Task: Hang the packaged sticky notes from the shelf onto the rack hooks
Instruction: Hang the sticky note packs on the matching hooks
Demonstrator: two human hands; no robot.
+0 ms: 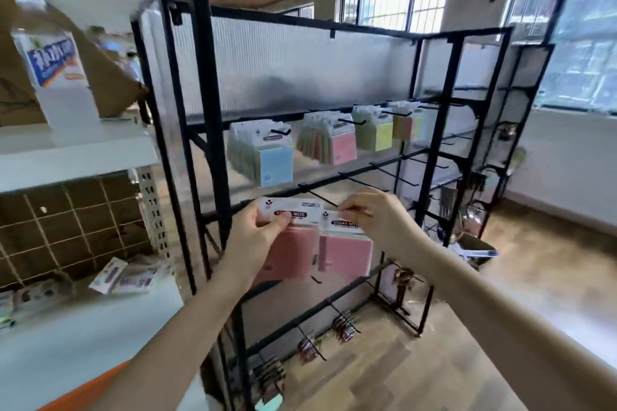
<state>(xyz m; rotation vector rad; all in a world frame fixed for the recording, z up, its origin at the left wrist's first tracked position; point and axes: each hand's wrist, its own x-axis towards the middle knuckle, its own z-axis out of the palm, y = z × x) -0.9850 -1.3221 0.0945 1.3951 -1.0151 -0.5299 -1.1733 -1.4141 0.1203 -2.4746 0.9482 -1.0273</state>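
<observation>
Black wire rack (434,157) fills centre frame. Top hook row of rack carries sticky-note packs: blue (267,157), pink (334,143), yellow (374,133). White shelf (76,150) left of rack, more packs (127,275) lying lower down. In front of rack's middle row, left hand (260,230) pinches pink pack header (293,210); right hand (370,213) pinches second pink pack (344,243) beside an empty hook (320,198).
</observation>
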